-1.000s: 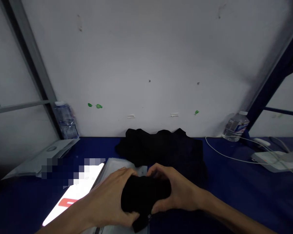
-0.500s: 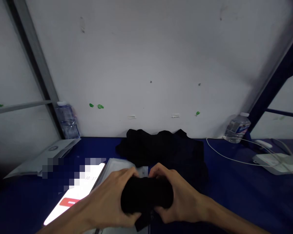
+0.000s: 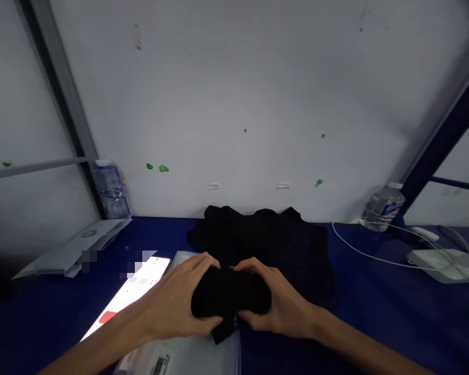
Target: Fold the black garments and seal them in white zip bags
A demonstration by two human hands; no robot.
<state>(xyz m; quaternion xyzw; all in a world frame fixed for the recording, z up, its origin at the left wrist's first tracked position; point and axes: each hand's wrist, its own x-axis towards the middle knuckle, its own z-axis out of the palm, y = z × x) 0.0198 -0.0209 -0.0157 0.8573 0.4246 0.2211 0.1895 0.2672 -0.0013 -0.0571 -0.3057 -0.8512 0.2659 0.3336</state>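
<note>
A compact black cloth bundle (image 3: pixel 231 294) is gripped between my two hands, with a short flap hanging from its lower edge. My left hand (image 3: pixel 177 302) curls around its left end, thumb below and fingers above. Around the right end, my right hand (image 3: pixel 283 302) closes in the same way. Beneath the bundle lie clear plastic packets (image 3: pixel 203 357) with a printed label. Behind the hands, a larger heap of black cloth (image 3: pixel 258 234) rests against the wall. A lit phone (image 3: pixel 138 284) showing a timer lies left, partly covered by my left forearm.
The blue table (image 3: pixel 359 317) meets a white wall (image 3: pixel 234 104). Grey-white plastic mailers (image 3: pixel 74 247) and a water bottle (image 3: pixel 112 190) are on the left. At right are another bottle (image 3: pixel 383 207), a white cable (image 3: pixel 369 255) and a white power strip (image 3: pixel 433 260).
Both hands have moved slightly up and away from me with the black cloth bundle between them. More of the packets below shows. The camera view has shifted a little.
</note>
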